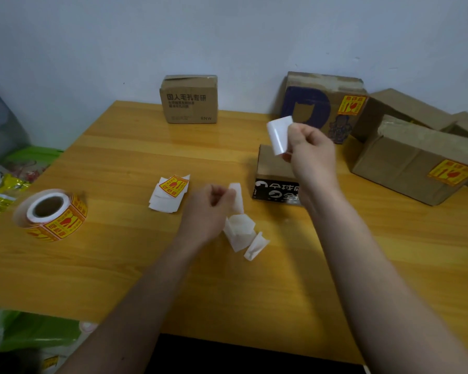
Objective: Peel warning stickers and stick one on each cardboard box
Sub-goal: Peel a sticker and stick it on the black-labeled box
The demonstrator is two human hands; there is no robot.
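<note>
My right hand (310, 155) pinches a peeled sticker (279, 134), its white back toward me, above a small black-printed cardboard box (270, 168). Lower down, my left hand (207, 209) pinches a white backing strip (237, 198) over a heap of used backing paper (241, 233). A roll of yellow-and-red warning stickers (52, 214) lies at the table's left. A loose sticker on backing pieces (170, 194) lies mid-table. A plain box with black print (189, 99) stands at the back. Two boxes on the right, one with a purple letter (319, 103) and one brown (411, 163), carry warning stickers.
The wooden table (119, 265) stands against a pale wall. More brown boxes (400, 109) are stacked at the far right. Green and yellow bags (11, 182) lie beyond the table's left edge.
</note>
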